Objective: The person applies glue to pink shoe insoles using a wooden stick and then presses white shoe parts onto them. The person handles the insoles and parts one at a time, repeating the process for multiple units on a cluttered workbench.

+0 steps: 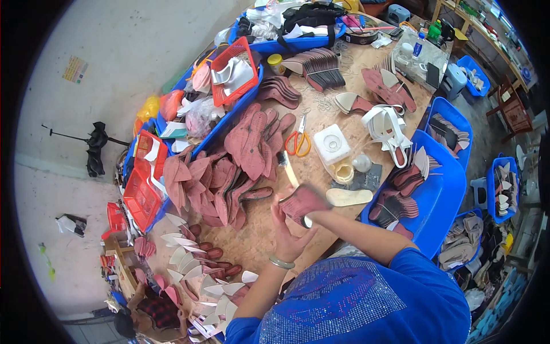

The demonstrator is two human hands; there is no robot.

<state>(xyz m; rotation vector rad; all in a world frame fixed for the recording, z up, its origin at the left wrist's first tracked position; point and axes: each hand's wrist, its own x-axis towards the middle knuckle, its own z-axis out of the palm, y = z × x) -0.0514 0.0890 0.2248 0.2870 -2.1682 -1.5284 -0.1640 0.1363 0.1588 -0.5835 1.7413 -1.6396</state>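
Observation:
A dark red, curved shoe-sole piece [303, 202], slightly blurred, is held up in front of me over the table's near edge. My left hand [290, 234], with a pale bangle at the wrist, curls its fingers along the piece's left side. My right hand [318, 219] meets the piece from the right; its fingers are hidden. A bit of white shows below the piece. Just beyond it lie a brush-like stick with a pale handle [290, 172] and orange-handled scissors [298, 143]. A cream insole [349, 197] lies to the right.
Heaps of red soles [252, 140] cover the table's left side, with rows of white-tipped pieces [189, 261] nearer. A white block [331, 144], a tape roll [344, 172] and white straps [387, 129] lie ahead. A blue tub [441, 189] stands right. Another person [157, 309] sits lower left.

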